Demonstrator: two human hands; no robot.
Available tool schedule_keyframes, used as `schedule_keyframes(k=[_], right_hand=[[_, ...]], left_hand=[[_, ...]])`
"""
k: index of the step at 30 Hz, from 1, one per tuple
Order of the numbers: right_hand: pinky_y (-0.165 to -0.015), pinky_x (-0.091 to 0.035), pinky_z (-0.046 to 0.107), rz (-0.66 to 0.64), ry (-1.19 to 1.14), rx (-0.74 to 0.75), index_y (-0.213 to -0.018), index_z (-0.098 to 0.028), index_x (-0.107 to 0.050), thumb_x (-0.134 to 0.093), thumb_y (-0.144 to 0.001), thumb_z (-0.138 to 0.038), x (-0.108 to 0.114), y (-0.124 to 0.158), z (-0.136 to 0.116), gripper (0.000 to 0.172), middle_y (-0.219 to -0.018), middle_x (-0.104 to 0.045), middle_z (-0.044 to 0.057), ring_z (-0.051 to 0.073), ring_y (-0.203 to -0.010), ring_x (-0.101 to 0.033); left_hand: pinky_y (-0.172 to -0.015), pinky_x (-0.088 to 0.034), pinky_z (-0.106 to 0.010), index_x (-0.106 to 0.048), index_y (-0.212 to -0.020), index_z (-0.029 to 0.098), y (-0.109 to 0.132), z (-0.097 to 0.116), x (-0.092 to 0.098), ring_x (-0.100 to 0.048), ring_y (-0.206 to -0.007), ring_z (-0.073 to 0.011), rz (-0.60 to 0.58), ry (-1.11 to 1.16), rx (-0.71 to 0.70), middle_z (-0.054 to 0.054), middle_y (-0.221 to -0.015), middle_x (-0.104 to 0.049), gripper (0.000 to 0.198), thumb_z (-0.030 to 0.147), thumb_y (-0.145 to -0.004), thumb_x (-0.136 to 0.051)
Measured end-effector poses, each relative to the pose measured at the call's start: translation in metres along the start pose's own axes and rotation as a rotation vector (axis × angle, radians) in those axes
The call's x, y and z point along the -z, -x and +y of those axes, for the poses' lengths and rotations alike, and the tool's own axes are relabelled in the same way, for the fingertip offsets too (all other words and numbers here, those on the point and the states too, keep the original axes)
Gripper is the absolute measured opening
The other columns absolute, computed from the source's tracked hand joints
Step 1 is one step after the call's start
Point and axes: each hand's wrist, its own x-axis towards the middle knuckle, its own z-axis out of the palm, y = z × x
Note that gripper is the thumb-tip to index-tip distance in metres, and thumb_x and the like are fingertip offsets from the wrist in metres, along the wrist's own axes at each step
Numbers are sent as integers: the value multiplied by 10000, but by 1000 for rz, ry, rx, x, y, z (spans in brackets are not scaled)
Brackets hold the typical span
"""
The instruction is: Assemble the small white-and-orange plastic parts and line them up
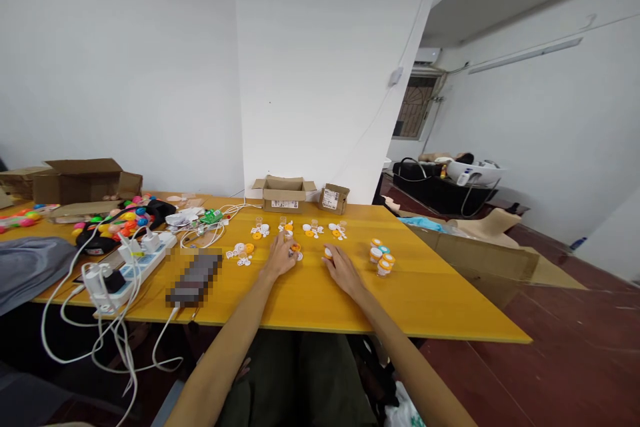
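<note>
My left hand (281, 259) rests over the table with its fingers bent down on an orange round plastic piece (295, 247); its fingertips partly cover the piece. White discs lie close beside them. My right hand (344, 270) is curled at the edge of a small round piece with a white top and orange rim (328, 253), mostly hidden by the fingers. Beyond both hands lie small piles of white cut-out discs, orange rings (309, 234) and clear cups. Another pile with an orange ring (249, 248) is left of my left hand. Several capped small containers (384, 264) stand together at the right.
An open cardboard box (283, 195) and a smaller box (334, 199) stand against the wall. On the left are a blurred-out phone (194, 279), a white power strip (140, 270) with tangled cables, and colourful balls (133, 220). The table's front edge (330, 329) lies under my forearms.
</note>
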Motion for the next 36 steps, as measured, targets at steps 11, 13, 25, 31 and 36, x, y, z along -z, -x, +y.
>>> schedule_keyframes(k=[11, 13, 25, 31, 36], right_hand=[[-992, -528, 409, -18, -12, -43, -1272, -258, -590, -489, -921, -246, 0, 1, 1, 366, -1182, -677, 95, 245, -1094, -648], [-988, -530, 402, -26, -31, -63, -1292, -257, -572, -504, -913, -252, 0, 1, 1, 385, -1193, -678, 91, 242, -1088, -650], [-926, -551, 417, -52, -145, -155, -1302, -237, -529, -550, -856, -248, -1, 2, 2, 446, -1103, -699, 86, 249, -966, -684], [-941, -542, 422, -52, -146, -187, -1281, -220, -535, -559, -840, -254, 2, 1, -3, 443, -1126, -692, 103, 256, -991, -679], [-877, -554, 413, -67, -189, -206, -1217, -227, -544, -566, -816, -244, 7, -1, -10, 401, -1031, -702, 70, 242, -891, -681]], left_hand=[[-986, -482, -410, -719, -969, 229, 1, 7, 5, -569, -1145, -273, 5, -88, 92, -102, -1189, -555, 147, 267, -839, -663], [-986, -485, -415, -725, -961, 224, 2, 8, 7, -568, -1159, -276, 1, -86, 105, -106, -1214, -552, 142, 273, -849, -654], [-1034, -471, -501, -701, -901, 216, 0, -5, -4, -520, -1266, -328, 60, -2, 33, -111, -1434, -511, 94, 213, -809, -684], [-1046, -455, -505, -689, -913, 221, 1, -2, -1, -499, -1278, -324, 64, -3, 15, -96, -1434, -522, 85, 241, -834, -668], [-1083, -410, -496, -700, -978, 233, 2, 4, 3, -455, -1320, -314, 94, -34, -76, -94, -1409, -537, 150, 227, -886, -582]])
